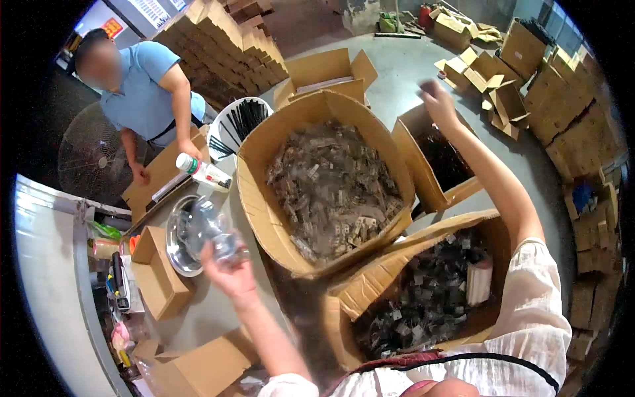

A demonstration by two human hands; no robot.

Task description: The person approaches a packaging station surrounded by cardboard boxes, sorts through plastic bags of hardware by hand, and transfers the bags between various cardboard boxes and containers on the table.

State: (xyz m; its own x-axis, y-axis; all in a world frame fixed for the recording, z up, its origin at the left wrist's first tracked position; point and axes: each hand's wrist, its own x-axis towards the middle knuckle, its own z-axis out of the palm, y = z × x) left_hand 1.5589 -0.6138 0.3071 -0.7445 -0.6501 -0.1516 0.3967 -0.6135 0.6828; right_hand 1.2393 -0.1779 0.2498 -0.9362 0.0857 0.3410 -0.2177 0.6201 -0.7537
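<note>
My left hand (229, 274) is closed on a clear, shiny plastic thing (221, 238), blurred by motion, over the edge of a round steel bowl (182, 267) on the grey table. My right hand (438, 106) is stretched far forward, above the far end of a narrow carton (409, 142) of dark, thin pieces. Its fingertips are smeared, so whether they hold anything is unclear. Between my arms stands a large rounded carton (251, 198) full of small plastic-wrapped packets (331, 185). Nearer my body, another carton (370, 288) holds dark packets and a pale roll (479, 281).
Across the table, a co-worker in a blue shirt (149, 73) has a hand by a white bottle (204, 173). A white bucket (264, 112) holds black strips. A small open box (156, 278) sits left of the bowl. Stacked cartons (569, 112) line the right side.
</note>
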